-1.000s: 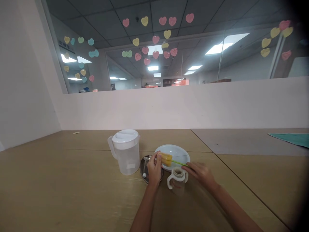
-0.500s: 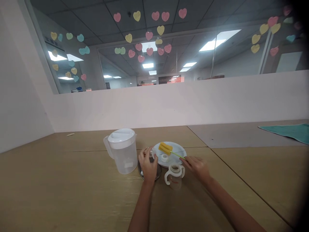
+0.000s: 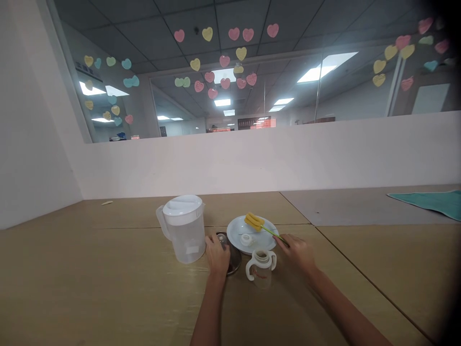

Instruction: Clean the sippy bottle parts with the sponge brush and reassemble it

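Observation:
My right hand [image 3: 297, 252] is closed round the green handle of a brush with a yellow sponge head [image 3: 254, 222], held over a pale blue-white plate [image 3: 234, 240]. A white ring [image 3: 246, 240] lies in the plate. My left hand [image 3: 218, 254] holds a small clear piece [image 3: 222, 237] at its fingertips, over a dark round tray [image 3: 235, 262]; the palm hides part of both. In front of the plate stands a clear bottle with a white two-handled collar [image 3: 261, 269], its mouth uncovered.
A lidded translucent pitcher [image 3: 187, 233] stands just left of my left hand. At the far right lies a teal cloth [image 3: 432, 204]. A small pale strip [image 3: 107, 203] is at the back left, before the white wall [image 3: 216, 163].
My left hand has moved down and slightly left with the clear piece, from beside the plate to over the dark tray. The sponge brush has shifted a little right.

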Available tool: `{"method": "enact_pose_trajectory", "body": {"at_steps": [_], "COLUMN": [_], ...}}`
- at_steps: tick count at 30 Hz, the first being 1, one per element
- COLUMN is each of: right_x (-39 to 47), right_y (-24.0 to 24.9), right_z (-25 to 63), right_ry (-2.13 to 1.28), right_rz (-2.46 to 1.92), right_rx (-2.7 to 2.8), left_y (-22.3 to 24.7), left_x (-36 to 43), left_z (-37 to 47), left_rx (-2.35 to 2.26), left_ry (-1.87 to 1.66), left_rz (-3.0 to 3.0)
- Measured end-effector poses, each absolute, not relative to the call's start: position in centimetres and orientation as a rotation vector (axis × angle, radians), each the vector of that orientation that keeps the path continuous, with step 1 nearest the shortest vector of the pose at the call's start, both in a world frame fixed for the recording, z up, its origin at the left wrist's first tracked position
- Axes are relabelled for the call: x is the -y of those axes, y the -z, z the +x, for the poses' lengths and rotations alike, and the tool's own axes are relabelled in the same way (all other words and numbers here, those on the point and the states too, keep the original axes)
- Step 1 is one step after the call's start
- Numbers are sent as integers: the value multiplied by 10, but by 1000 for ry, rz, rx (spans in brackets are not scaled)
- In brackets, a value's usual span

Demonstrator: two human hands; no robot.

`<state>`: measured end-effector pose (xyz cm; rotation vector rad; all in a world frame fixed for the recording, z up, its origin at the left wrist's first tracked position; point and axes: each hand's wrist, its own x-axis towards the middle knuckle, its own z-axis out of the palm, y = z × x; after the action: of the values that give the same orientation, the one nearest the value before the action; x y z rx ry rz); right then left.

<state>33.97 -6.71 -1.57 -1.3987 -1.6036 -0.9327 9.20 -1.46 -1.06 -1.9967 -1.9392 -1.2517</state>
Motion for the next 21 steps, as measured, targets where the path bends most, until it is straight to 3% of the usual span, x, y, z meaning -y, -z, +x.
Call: {"method": "enact_pose_trajectory", "body": {"at_steps": [8,14,21], "right_x": [65,71,70], "right_y": [15,8,8], "right_z": [342,342,345], "right_ry": [993,997,927], "right_rz": [-1383,-1373,-1457], "right_rx": [1542,1497,1440], "left_y": [18,-4,-21], "left_x": [8,19,1], "left_z": [86,102,148], "left_rx": [1932,1530,1576], "left_ry": [1253,1486,1240], "left_rz": [-2142,-2241,-2594]}}
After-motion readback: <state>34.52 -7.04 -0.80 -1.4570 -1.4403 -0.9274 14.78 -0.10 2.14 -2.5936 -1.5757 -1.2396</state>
